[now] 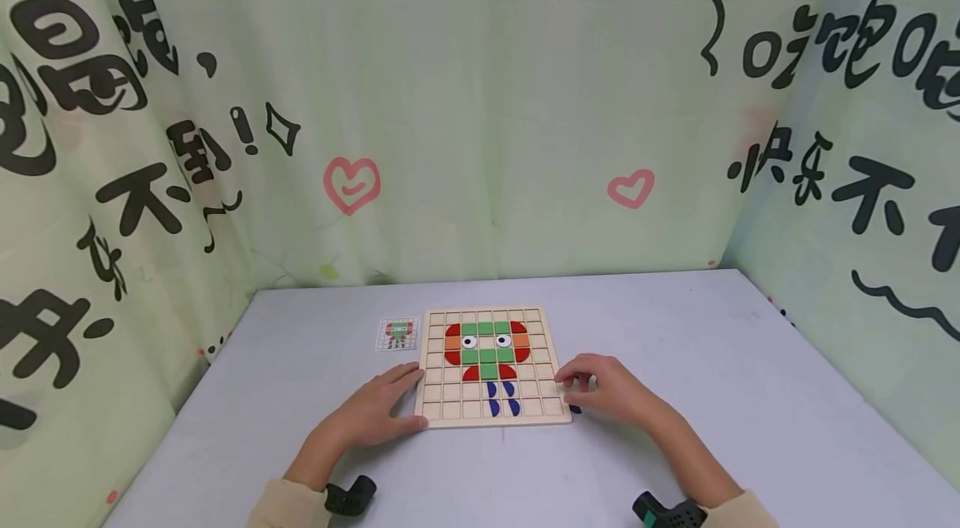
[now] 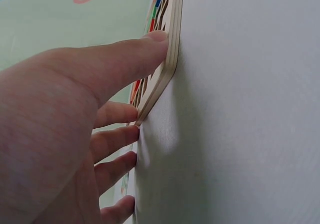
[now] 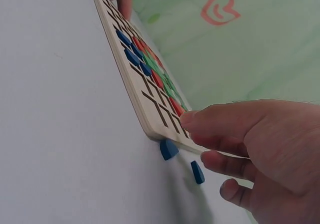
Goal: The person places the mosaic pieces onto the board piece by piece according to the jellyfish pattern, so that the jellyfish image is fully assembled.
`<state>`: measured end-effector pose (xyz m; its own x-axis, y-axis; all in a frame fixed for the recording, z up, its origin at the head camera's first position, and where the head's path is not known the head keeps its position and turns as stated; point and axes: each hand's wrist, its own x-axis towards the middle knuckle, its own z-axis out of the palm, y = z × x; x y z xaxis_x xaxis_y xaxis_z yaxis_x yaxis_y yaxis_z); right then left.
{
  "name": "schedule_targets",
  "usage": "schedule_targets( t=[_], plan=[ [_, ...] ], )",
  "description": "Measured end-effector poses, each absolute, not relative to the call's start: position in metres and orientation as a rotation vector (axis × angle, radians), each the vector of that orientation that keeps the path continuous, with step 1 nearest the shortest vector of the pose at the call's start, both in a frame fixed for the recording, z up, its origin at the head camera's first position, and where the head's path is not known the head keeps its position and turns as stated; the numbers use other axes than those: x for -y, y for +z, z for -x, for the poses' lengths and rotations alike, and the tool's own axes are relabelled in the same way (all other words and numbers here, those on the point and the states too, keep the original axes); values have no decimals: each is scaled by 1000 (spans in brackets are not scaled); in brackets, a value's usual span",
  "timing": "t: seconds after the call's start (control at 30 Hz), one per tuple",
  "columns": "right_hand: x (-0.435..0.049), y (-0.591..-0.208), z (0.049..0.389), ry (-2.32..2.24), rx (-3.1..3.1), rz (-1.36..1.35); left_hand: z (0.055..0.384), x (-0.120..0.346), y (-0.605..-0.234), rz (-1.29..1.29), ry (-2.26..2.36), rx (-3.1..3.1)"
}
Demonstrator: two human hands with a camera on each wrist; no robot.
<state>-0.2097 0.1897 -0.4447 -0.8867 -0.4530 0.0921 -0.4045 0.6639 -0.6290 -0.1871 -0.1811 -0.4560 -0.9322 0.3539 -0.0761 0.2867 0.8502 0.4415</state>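
A wooden grid board lies on the table, filled partly with green, red, orange and blue pieces and two eye pieces that form a figure. My left hand rests against its left side with fingers spread; in the left wrist view the thumb touches the front edge near the corner. At the right edge is my right hand, fingers loosely bent, thumb and index fingertips at the board's side; nothing shows between them. Beneath that hand lie two loose blue pieces, a nearer one and a thinner-looking one.
A small picture card with a similar figure lies beyond the board's left side. The pale table extends around the board. Printed curtains stand behind and at both sides.
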Motion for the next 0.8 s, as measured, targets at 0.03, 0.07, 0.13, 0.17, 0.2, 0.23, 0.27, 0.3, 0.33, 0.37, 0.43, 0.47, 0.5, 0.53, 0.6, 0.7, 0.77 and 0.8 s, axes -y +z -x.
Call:
schedule_targets(
  t=[0.03, 0.07, 0.13, 0.17, 0.2, 0.23, 0.27, 0.3, 0.33, 0.37, 0.43, 0.47, 0.5, 0.53, 0.6, 0.7, 0.77, 0.8],
  plan=[
    [-193, -445, 210, -1026, -2789, 728, 187, 181, -456, -501, 648, -2871],
    [-195, -446, 209, -1022, -2779, 729, 187, 181, -456, -500, 648, -2871],
    [-200, -447, 209, -1015, -2762, 736, 187, 182, -457, -499, 640, -2870],
    [-202, -449, 208, -1010, -2757, 735, 187, 182, -458, -489, 639, -2870],
    [-204, -449, 208, -1006, -2754, 734, 187, 182, -458, -487, 639, -2869],
    [-205, -450, 208, -1003, -2750, 734, 187, 182, -458, -485, 639, -2869],
    [-206, -451, 207, -1003, -2746, 733, 187, 182, -458, -484, 642, -2868],
    [-207, -453, 207, -1003, -2741, 733, 187, 182, -458, -489, 642, -2867],
    [-208, -454, 207, -1005, -2737, 742, 187, 182, -457, -489, 644, -2865],
    [-209, -455, 207, -1007, -2735, 744, 187, 182, -457, -489, 646, -2864],
    [-210, -456, 208, -1013, -2732, 768, 187, 182, -457, -492, 648, -2863],
    [-210, -456, 208, -1018, -2732, 781, 187, 182, -457, -495, 648, -2864],
    [-210, -456, 208, -1015, -2738, 789, 187, 182, -457, -498, 647, -2865],
    [-210, -456, 208, -1016, -2747, 800, 187, 182, -456, -494, 649, -2865],
    [-210, -455, 207, -1004, -2773, 796, 187, 182, -456, -499, 649, -2867],
    [-210, -454, 206, -983, -2824, 752, 187, 182, -456, -502, 650, -2870],
    [-210, -453, 205, -979, -2848, 714, 187, 182, -457, -501, 650, -2870],
    [-210, -453, 205, -979, -2857, 695, 187, 182, -457, -499, 649, -2871]
  ],
)
